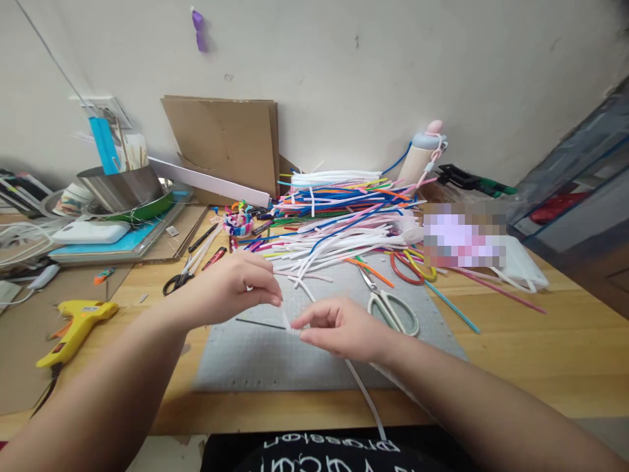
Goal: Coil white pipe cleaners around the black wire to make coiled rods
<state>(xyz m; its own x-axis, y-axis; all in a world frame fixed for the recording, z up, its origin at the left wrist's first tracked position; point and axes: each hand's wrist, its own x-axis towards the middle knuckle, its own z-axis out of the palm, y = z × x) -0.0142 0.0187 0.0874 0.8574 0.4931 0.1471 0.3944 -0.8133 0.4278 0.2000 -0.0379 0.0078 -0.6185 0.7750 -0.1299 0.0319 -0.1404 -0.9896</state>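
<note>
My left hand [236,285] and my right hand [339,328] meet above a grey cutting mat [255,360]. Both pinch a white pipe cleaner [361,390] between thumb and fingers. Its long end runs from under my right hand down towards my lap. The left fingertips grip the short end near the right thumb. A thin dark wire [258,323] lies on the mat just below my left hand.
A big heap of coloured pipe cleaners [339,216] fills the back of the table. White-handled scissors [390,308] lie right of my hands, black-handled scissors [184,272] to the left. A yellow glue gun [73,328] sits far left. Cardboard [226,141] leans on the wall.
</note>
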